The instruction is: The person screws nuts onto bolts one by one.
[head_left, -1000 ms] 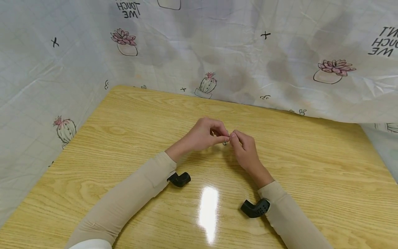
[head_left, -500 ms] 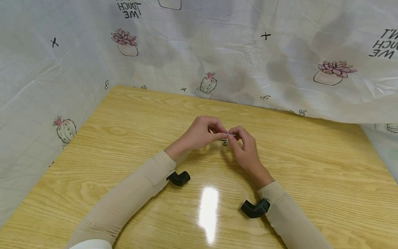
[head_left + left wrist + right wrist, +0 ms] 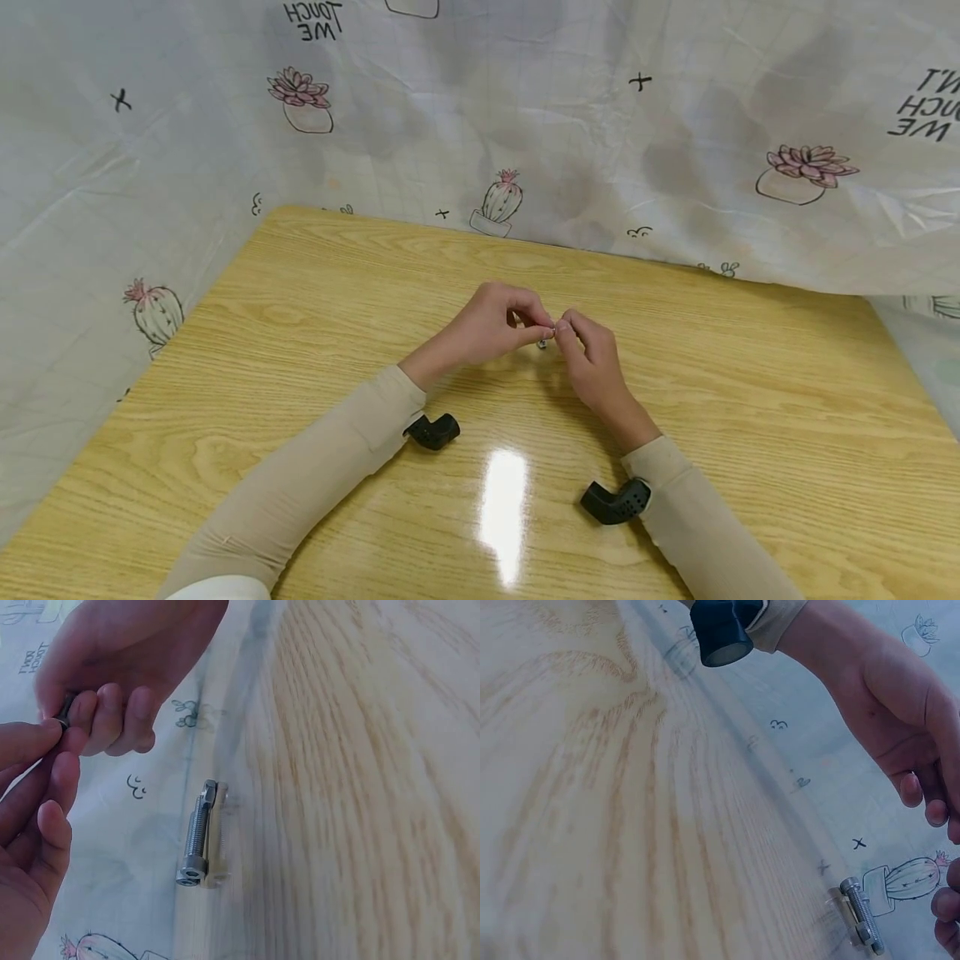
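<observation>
My left hand (image 3: 498, 325) and right hand (image 3: 591, 354) meet fingertip to fingertip over the table. Between them is a small metal bolt (image 3: 67, 709), mostly covered by the fingers. The left thumb and fingertips pinch it from one side, while the right thumb and fingers grip it from the other. A ring-like metal edge shows at the left fingertips in the left wrist view. Below the hands, socket-head bolts (image 3: 196, 844) lie side by side on the wood, with a nut (image 3: 210, 793) at one end.
The wood-grain table (image 3: 375, 283) spreads around both hands. A white sheet (image 3: 420, 108) printed with cacti stands behind it and along the left. Black wrist cameras, left (image 3: 435, 432) and right (image 3: 617, 502), jut out beside the sleeves.
Half a second ago the right fingers were spread apart, showing the thin bolt shank between them. Now they have closed over it again, as one second ago. The bolts on the table have not moved.
</observation>
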### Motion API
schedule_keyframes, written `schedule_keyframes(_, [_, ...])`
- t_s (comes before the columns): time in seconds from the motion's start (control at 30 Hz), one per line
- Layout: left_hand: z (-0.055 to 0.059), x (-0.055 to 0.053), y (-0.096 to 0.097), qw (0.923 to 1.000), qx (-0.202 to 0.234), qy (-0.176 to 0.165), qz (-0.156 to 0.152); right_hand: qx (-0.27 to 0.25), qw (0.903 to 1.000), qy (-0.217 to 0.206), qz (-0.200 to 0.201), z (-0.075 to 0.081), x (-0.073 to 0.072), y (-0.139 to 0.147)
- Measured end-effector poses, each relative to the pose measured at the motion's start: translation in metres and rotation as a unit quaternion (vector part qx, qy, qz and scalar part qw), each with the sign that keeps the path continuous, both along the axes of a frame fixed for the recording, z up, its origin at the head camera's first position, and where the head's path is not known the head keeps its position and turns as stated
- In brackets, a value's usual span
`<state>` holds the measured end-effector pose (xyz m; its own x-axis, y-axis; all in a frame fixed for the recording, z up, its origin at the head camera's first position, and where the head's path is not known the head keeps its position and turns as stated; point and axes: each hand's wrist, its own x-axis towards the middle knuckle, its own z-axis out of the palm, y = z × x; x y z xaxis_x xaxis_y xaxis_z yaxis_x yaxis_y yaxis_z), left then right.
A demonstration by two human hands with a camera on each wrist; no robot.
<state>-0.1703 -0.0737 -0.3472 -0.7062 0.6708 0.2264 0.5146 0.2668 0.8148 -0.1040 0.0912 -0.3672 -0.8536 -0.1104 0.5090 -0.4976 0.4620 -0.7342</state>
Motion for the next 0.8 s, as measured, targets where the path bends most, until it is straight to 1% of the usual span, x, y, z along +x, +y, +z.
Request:
schedule_keyframes(0.13, [-0.001,0.001,0.000,0.9999,0.002,0.011,-0.001,0.002,1.0000,0.004,-0.005,-0.001,0.000,0.000])
schedule_keyframes(0.2, [-0.001,0.000,-0.001,0.9999,0.004,0.005,0.008,0.001,0.9999,0.011,-0.008,0.000,0.001,-0.001])
schedule_keyframes(0.33, [-0.003,-0.003,-0.004,0.9995,0.009,-0.013,0.028,-0.004,0.9997,0.021,-0.010,-0.017,-0.008,0.006])
schedule_keyframes(0.43, [-0.003,-0.005,-0.005,0.9993,0.011,-0.019,0.030,-0.007,0.9996,0.028,-0.002,-0.031,-0.016,0.012])
schedule_keyframes(0.5, [-0.003,-0.005,-0.005,0.9993,0.012,-0.020,0.027,-0.007,0.9993,0.037,0.006,-0.031,-0.016,0.012])
schedule_keyframes(0.6, [-0.001,-0.003,-0.005,0.9995,0.011,-0.019,0.024,0.001,0.9989,0.045,0.008,-0.032,-0.016,0.013])
schedule_keyframes(0.8, [0.000,0.000,-0.005,0.9998,0.007,-0.014,0.010,0.015,0.9992,0.035,0.010,-0.032,-0.014,0.012])
